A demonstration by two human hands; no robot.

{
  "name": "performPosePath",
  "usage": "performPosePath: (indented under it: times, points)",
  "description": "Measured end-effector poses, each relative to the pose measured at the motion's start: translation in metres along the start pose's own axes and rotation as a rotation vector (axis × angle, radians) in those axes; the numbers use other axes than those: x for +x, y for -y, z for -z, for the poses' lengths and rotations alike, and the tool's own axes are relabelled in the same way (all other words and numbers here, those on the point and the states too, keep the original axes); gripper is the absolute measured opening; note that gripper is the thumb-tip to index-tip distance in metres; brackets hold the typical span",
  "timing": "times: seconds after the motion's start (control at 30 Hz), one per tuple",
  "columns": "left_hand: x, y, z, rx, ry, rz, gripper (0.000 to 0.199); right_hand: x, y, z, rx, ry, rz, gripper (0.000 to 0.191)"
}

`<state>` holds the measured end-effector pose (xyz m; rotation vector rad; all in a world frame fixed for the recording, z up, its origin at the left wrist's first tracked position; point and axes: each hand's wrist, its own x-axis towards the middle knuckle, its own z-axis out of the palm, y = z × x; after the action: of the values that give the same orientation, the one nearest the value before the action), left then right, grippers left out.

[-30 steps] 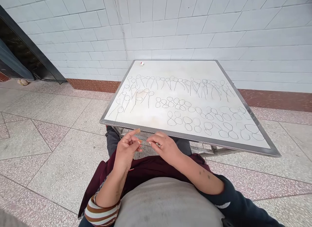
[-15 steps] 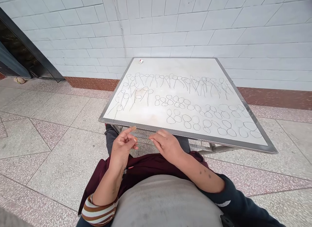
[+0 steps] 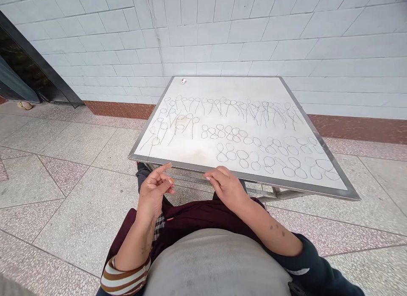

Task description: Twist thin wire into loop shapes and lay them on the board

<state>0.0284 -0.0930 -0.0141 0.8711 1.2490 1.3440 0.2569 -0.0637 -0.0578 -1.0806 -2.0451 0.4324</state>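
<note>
My left hand (image 3: 151, 196) is just below the near edge of the table, its index finger stretched forward with a tan wrap on the tip. Its thumb presses toward the curled fingers; anything pinched there is too thin to make out. Across from it, my right hand (image 3: 230, 189) is closed in a pinch, and what it holds, if anything, cannot be seen. Beyond both hands, several thin dark loops with tails (image 3: 203, 101) lie in rows on the white tabletop (image 3: 178, 154). Closer to me are several double loops (image 3: 243, 158), like figure eights, of the same thin line.
A metal rim (image 3: 254, 176) edges the table. Near its far left corner lies a small white and red object (image 3: 183, 81). Behind stands a white tiled wall (image 3: 222, 33). A dark doorway (image 3: 19, 58) is at the left, above a speckled floor (image 3: 79, 211).
My hands have moved apart: the left slightly leftward, the right rightward. The loops on the table stay where they were.
</note>
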Motion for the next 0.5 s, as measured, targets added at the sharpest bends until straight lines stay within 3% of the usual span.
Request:
performPosePath:
  times: [0.13,0.23,0.4,0.5]
  points:
    - [-0.001,-0.008,0.009,-0.012,-0.074,0.005,0.047,0.000,-0.014,0.015,-0.066,-0.116,-0.106,0.019]
    - [-0.002,-0.012,0.008,-0.019,-0.073,0.015,0.049,0.005,-0.004,0.027,-0.052,-0.143,-0.111,0.019]
    - [-0.009,-0.011,-0.009,0.009,-0.052,-0.011,0.046,0.019,0.040,0.020,0.036,0.051,0.101,0.021]
    - [-0.014,-0.011,-0.017,0.036,-0.007,-0.019,0.043,0.020,0.052,0.005,0.058,0.102,0.121,0.017]
